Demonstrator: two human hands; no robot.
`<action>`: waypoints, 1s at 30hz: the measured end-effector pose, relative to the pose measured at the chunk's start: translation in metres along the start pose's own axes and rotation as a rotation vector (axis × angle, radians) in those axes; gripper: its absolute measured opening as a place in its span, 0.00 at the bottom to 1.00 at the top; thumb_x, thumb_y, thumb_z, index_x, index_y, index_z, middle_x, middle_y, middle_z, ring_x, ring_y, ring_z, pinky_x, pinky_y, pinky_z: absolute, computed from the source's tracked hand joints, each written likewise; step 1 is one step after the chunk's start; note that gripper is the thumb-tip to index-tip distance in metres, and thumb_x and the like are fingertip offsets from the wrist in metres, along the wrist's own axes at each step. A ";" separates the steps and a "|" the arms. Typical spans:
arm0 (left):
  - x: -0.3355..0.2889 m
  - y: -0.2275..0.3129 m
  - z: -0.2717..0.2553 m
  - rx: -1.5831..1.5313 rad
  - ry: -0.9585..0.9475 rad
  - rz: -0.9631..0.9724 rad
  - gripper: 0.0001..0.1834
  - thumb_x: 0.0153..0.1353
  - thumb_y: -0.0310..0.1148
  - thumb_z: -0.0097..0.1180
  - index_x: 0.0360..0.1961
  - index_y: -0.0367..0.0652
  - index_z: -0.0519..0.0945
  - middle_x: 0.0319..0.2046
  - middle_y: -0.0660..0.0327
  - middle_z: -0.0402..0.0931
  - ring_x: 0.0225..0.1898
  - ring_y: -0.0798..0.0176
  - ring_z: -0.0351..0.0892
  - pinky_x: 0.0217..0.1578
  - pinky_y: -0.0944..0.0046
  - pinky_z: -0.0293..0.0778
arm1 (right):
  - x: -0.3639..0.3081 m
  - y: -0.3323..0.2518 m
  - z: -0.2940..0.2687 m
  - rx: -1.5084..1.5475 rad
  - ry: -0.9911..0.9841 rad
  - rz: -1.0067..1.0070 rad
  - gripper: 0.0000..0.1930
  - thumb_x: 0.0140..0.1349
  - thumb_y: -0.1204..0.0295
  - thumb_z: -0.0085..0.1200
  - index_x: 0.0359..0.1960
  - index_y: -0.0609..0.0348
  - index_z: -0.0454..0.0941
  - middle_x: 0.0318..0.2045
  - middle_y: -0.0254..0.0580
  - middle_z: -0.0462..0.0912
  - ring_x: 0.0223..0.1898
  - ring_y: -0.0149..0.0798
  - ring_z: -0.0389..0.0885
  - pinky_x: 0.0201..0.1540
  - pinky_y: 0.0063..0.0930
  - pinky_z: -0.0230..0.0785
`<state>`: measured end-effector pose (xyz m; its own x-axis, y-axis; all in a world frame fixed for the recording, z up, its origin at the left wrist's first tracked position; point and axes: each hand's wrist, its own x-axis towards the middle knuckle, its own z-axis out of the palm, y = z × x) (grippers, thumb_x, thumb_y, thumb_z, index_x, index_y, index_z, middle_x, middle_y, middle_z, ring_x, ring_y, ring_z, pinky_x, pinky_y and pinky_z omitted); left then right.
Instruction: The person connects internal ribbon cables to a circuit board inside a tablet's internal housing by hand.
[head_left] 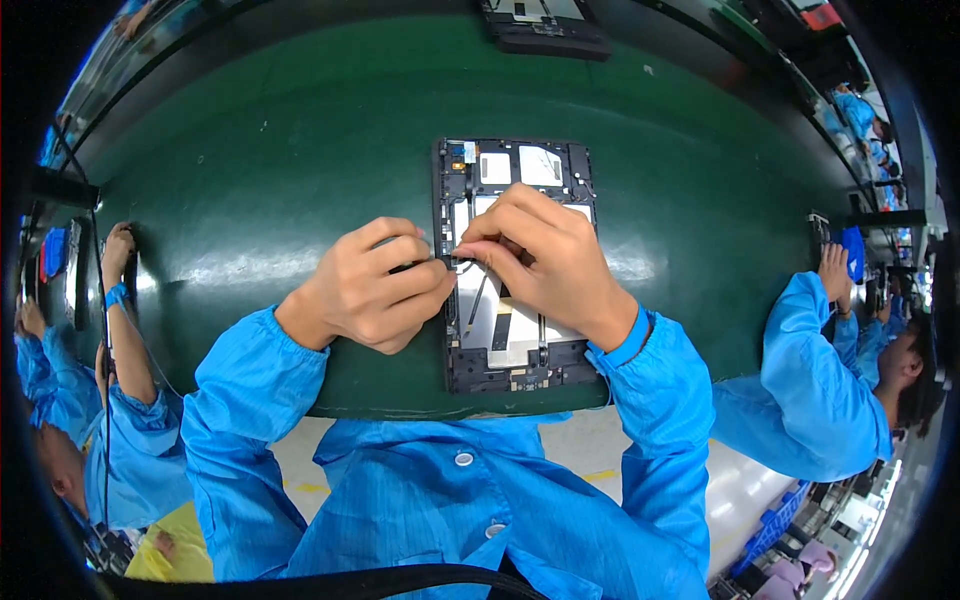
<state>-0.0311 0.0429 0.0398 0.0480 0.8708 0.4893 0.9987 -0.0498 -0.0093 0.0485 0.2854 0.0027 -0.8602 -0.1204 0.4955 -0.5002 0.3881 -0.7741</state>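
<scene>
An opened tablet (520,355) lies before me, its inside facing up, with silvery battery areas, a black frame and small boards along its left side. My right hand (550,255) reaches over it, thumb and forefinger pinched at a thin black cable near the left side. Below those fingertips a loose dark cable (478,300) slants across the silver surface. My left hand (375,285) is closed at the tablet's left edge, its fingers curled and their tips close to the right hand's pinch. Whatever lies within the left fingers is hidden. A blue band (632,340) circles my right wrist.
The tablet rests on a green work surface (250,200). Another opened device (548,30) lies at the far edge. Co-workers in blue sleeves (815,335) sit on the right, and a co-worker's arm (125,320) is on the left. A black cord (103,300) hangs on the left.
</scene>
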 end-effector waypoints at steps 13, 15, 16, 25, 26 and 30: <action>-0.003 -0.007 -0.002 0.012 -0.017 0.004 0.18 0.43 0.34 0.68 0.38 0.40 0.90 0.38 0.62 0.86 0.40 0.57 0.83 0.49 0.52 0.84 | 0.004 0.001 0.003 -0.014 -0.010 -0.004 0.06 0.63 0.78 0.72 0.39 0.59 0.87 0.36 0.44 0.84 0.34 0.52 0.88 0.35 0.42 0.80; -0.003 -0.008 -0.002 0.021 -0.016 0.011 0.18 0.43 0.34 0.68 0.38 0.40 0.90 0.38 0.62 0.86 0.40 0.57 0.83 0.49 0.52 0.84 | 0.003 0.003 0.004 -0.012 -0.005 -0.010 0.06 0.63 0.78 0.72 0.39 0.59 0.86 0.36 0.44 0.84 0.34 0.52 0.88 0.35 0.43 0.80; -0.003 -0.009 -0.001 0.009 -0.020 0.007 0.18 0.44 0.34 0.68 0.39 0.41 0.90 0.38 0.62 0.86 0.41 0.57 0.84 0.50 0.51 0.85 | 0.003 0.004 0.005 -0.009 -0.002 -0.017 0.06 0.63 0.77 0.72 0.39 0.59 0.86 0.36 0.44 0.85 0.34 0.52 0.87 0.35 0.43 0.80; -0.001 -0.011 -0.001 -0.019 0.004 -0.038 0.16 0.45 0.31 0.68 0.39 0.41 0.90 0.38 0.61 0.86 0.43 0.56 0.85 0.54 0.48 0.86 | 0.007 0.003 0.005 -0.016 0.015 -0.060 0.08 0.61 0.79 0.77 0.38 0.61 0.89 0.33 0.40 0.85 0.31 0.39 0.86 0.33 0.31 0.78; -0.002 -0.011 -0.001 -0.004 0.005 -0.039 0.16 0.46 0.31 0.68 0.38 0.41 0.90 0.37 0.61 0.86 0.43 0.57 0.86 0.54 0.49 0.86 | 0.007 0.003 0.005 -0.018 0.016 -0.059 0.08 0.61 0.79 0.77 0.38 0.61 0.89 0.33 0.40 0.85 0.31 0.39 0.86 0.33 0.31 0.78; -0.001 -0.009 -0.004 0.046 -0.022 -0.027 0.14 0.48 0.31 0.66 0.37 0.41 0.89 0.37 0.62 0.86 0.43 0.57 0.86 0.55 0.49 0.86 | 0.008 0.004 0.007 -0.022 0.028 -0.070 0.08 0.60 0.79 0.77 0.38 0.60 0.89 0.34 0.41 0.86 0.32 0.41 0.86 0.34 0.33 0.78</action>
<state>-0.0400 0.0400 0.0430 0.0208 0.8822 0.4705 0.9993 -0.0040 -0.0367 0.0387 0.2791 0.0011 -0.8199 -0.1225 0.5592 -0.5565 0.3997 -0.7284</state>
